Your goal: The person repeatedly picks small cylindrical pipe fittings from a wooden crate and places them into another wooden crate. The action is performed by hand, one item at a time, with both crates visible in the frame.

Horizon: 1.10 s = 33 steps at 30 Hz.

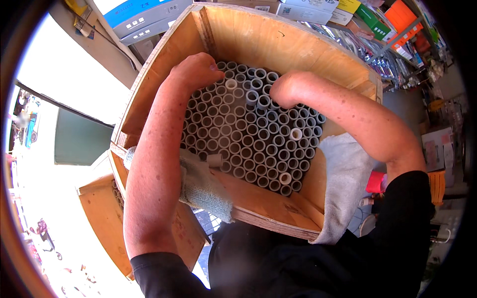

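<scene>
Black shirt [278,268] closest, someone leans over a wooden box [283,37], apparently arranging the packed tubes [252,96] inside. Left hand [196,70] curled, grip unclear; right hand's [286,90] fingers hidden. Next calls for careful fingertips.

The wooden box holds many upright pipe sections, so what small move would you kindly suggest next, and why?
Perhaps stand the sideways pipe section on end: it lies near the near wall of the wooden box, while neighbouring grey pipe sections stand upright.
</scene>
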Motion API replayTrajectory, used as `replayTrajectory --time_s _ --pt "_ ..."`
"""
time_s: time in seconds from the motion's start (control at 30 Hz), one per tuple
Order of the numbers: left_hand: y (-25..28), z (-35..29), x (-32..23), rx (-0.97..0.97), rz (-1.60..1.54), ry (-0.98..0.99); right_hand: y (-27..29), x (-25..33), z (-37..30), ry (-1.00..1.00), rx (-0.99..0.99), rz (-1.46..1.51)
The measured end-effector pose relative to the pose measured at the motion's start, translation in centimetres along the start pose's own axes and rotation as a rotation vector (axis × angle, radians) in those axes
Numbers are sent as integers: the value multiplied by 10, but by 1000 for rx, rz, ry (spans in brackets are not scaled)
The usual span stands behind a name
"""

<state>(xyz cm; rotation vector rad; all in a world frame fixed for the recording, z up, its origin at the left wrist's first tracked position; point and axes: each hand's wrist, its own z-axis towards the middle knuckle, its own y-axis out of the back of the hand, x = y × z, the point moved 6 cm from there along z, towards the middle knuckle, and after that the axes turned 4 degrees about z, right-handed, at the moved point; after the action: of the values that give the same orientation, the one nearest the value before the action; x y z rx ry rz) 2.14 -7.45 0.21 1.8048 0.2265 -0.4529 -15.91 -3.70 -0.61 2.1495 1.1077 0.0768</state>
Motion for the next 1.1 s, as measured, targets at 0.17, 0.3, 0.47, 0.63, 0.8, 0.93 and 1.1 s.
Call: replayTrajectory --time_s 0.17,0.3,0.47,0.63,0.8,0.93,1.1 --pt "-2 -2 -2 22 -15 20 13 -1 -12 -40 25 9" --pt "-7 0 -4 -11 13 -62 12 -8 -6 -45 10 178" --pt "-24 3 -4 176 -1 -77 23 7 -13 106 -171 303" --pt "-85 -13 -20 685 57 3 25 4 -10 118 -196 218" --pt "-98 -71 -49 886 291 -61 46 -7 -17 179 -302 282" --pt "-140 -64 -40 934 480 -124 45 -17 -34 122 -279 326" --pt "-159 -70 -33 968 696 -167 44 -26 -27 68 -292 441"
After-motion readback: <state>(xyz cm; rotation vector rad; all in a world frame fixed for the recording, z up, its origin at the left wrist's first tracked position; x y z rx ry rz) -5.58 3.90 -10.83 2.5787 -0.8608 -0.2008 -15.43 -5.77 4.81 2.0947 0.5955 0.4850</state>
